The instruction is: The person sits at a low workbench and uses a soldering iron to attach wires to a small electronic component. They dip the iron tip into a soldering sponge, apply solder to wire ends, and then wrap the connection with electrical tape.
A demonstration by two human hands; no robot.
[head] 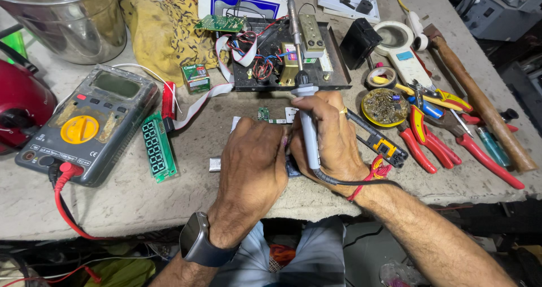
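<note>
Right hand [330,137] is closed around one soldering iron [305,115], gripped by its pale handle, the metal shaft running up and away across the bench toward one black chassis tray [333,78] full of red, blue and white wiring. Its dark cord loops out under my wrist. Left hand [252,165] lies knuckles-up just beside the right, fingers curled down onto something on the bench that I cannot make out; whether it actually grips anything, I cannot tell. I count one smartwatch [199,243] on that wrist and one ring on the right hand.

Just beyond my fingertips lies one small green circuit board [263,114], near the iron's handle. One more green board [219,23] sits at the top edge of the tray.

To my left I see one grey multimeter [84,123] with a yellow dial and one red lead plugged in, and beside it one green seven-segment display strip [158,146]. One steel pot [70,19] stands at the far left corner, one yellow cloth [152,30] beside it.

To my right: one round tin of solder scraps [385,107], two red-handled pliers [435,143], one wooden-handled hammer [483,103], one white magnifier [400,53].
</note>
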